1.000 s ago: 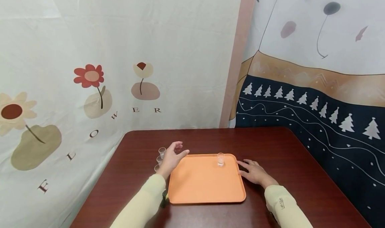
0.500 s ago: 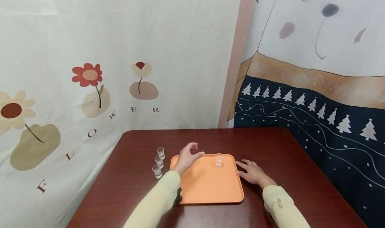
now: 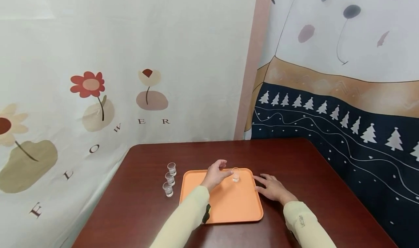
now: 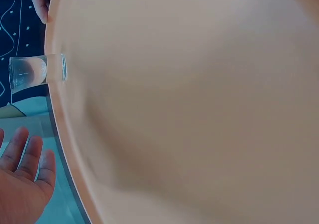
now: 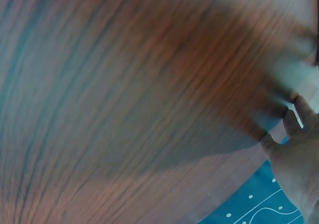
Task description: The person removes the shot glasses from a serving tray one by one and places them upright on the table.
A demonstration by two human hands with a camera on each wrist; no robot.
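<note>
An orange tray (image 3: 234, 200) lies on the brown table. Near its far right corner stands a small clear shot glass (image 3: 236, 176), also visible upright in the left wrist view as a clear glass (image 4: 30, 73). My left hand (image 3: 216, 174) is over the tray just left of this glass, fingers loosely spread and holding nothing; in the left wrist view a gap shows between fingers and glass. My right hand (image 3: 273, 188) rests on the table with its fingertips at the tray's right rim. In the right wrist view, the fingertips (image 5: 267, 139) meet the tabletop.
Left of the tray, three more shot glasses stand in a row: a far glass (image 3: 171, 168), a middle glass (image 3: 170, 179) and a near glass (image 3: 168, 190). A printed cloth (image 3: 196, 59) hangs behind the table (image 3: 137, 211), and a dark tree-patterned cloth (image 3: 327, 131) hangs at right.
My left hand has moved right across the tray, from beside the row of glasses to near the glass on the tray. The row is uncovered. My right hand stays at the rim.
</note>
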